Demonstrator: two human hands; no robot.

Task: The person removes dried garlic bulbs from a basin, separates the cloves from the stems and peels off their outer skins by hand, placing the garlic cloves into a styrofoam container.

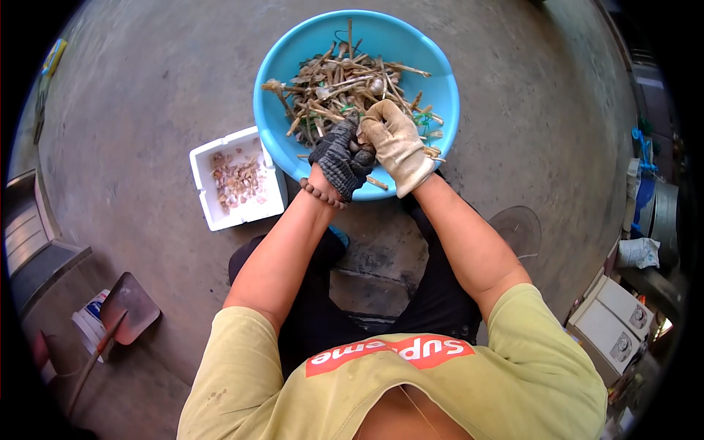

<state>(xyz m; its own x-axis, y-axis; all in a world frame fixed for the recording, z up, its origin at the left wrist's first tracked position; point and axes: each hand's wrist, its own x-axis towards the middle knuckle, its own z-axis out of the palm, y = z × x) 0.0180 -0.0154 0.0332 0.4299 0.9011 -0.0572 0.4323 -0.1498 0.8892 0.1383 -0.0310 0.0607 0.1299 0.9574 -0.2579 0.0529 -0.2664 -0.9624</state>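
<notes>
A wide blue basin (265,110) holds a heap of dried garlic (345,84) with bulbs and long dry stalks. Over its near part, my left hand (343,158), in a dark knitted glove, is closed with its fingers curled. My right hand (396,143), in a beige work glove, meets it with thumb and fingers pinched together. A small piece of garlic appears to be between the two hands, mostly hidden by the gloves. To the left of the basin, a white foam box (242,218) contains loose garlic cloves (238,178).
The basin and box stand on a grey concrete floor (176,88). At the lower left, a shovel (136,308) leans against a white bucket (92,323). White boxes (610,323) and a pale bag (639,253) line the right side. A round floor cover (515,229) lies right of my knees.
</notes>
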